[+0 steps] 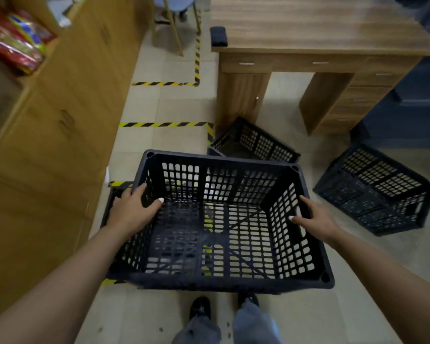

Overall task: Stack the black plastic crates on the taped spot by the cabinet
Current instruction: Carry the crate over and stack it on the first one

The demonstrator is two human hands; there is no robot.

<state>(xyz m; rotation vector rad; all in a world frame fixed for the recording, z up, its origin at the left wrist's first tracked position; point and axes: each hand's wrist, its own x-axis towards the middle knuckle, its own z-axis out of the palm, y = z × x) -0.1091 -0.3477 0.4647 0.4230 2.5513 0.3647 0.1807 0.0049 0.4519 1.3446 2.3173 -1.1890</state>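
I hold a black perforated plastic crate (224, 170) in front of me, open side up. My left hand (132, 209) grips its left wall, thumb inside. My right hand (313, 217) grips its right wall, thumb inside too. Beneath it, part of another black crate (109, 207) shows at the left, inside yellow-black floor tape (117, 184) next to the wooden cabinet (60, 150). A second loose crate (253, 142) lies tilted by the desk leg. A third crate (377, 192) lies on its side at the right.
A wooden desk (308, 33) with drawers stands ahead on the right. More striped tape (164, 124) marks the tiled floor ahead. Colourful packets (15, 43) lie on the cabinet shelf at upper left. My feet (201, 309) are just behind the held crate.
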